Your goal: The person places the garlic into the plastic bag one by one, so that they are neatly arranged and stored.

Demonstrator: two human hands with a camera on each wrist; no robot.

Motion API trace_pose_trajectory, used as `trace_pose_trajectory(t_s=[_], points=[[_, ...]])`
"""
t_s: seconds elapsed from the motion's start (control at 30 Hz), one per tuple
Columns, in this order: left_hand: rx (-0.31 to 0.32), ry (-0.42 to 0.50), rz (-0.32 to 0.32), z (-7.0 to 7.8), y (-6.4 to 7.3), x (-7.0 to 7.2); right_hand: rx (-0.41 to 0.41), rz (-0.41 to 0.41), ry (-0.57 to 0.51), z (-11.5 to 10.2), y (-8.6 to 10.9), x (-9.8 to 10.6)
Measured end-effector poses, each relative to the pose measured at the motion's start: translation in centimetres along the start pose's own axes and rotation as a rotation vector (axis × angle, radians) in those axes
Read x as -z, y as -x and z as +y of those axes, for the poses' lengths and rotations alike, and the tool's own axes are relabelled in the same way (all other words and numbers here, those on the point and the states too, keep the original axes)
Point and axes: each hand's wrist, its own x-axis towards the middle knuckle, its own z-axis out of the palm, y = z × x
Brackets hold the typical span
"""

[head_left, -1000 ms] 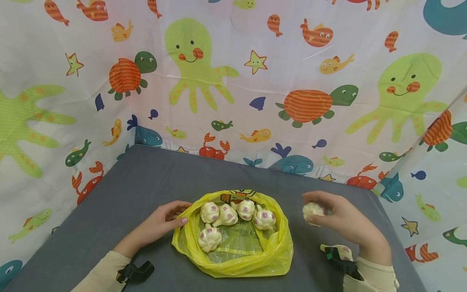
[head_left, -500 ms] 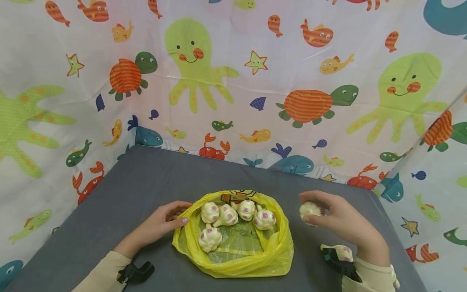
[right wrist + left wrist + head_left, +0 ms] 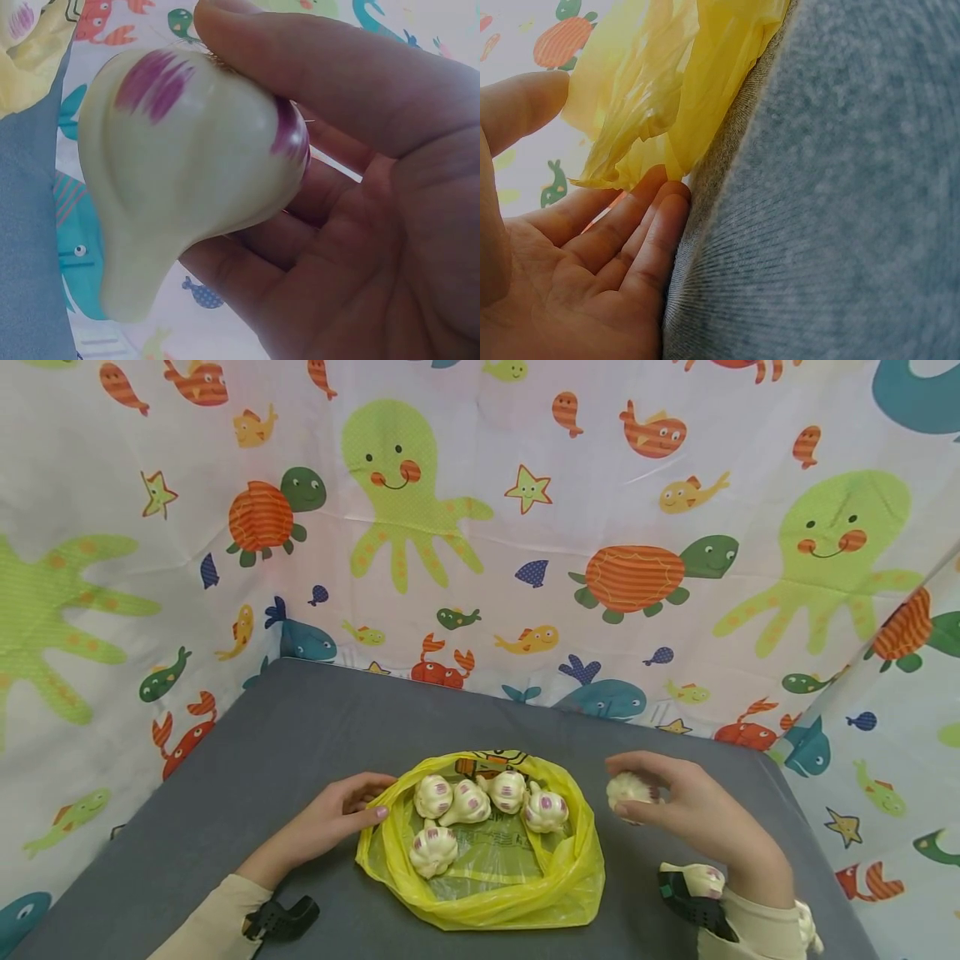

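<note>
My right hand [image 3: 697, 806] holds a garlic bulb [image 3: 628, 795] between thumb and fingers, off the right side of a yellow plastic bag [image 3: 517, 906]. Up close in the right wrist view, the garlic bulb [image 3: 187, 150] is cream with purple streaks, its stem pointing down. Several more garlic bulbs [image 3: 433, 850] lie inside the wide-mouthed bag. At the bag's left side, my left hand [image 3: 330, 818] touches the rim with thumb and fingertips. In the left wrist view its loosely extended fingers [image 3: 649, 232] meet the yellow plastic, the thumb standing well apart from them.
One garlic bulb [image 3: 703, 881] lies on the dark grey table [image 3: 330, 718] beside my right wrist. Another garlic bulb [image 3: 806, 927] shows partly behind the right sleeve. A curtain [image 3: 465, 593] printed with sea animals rises behind the table and along its sides.
My right hand has moved slightly left, toward the bag, with the garlic bulb in its grip. The left hand and the bag have stayed put.
</note>
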Motion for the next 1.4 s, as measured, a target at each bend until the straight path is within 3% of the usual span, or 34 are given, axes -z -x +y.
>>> trace_pose_trajectory(t_s=[0.43,1.4], points=[[0.001,0.014,-0.004,-0.1,-0.1,0.0,0.01,-0.028,-0.041,-1.0,-0.2,-0.4],[-0.005,0.01,-0.004,0.0,-0.2,0.0,0.113,-0.042,-0.001,-3.1,-0.5,-1.1]])
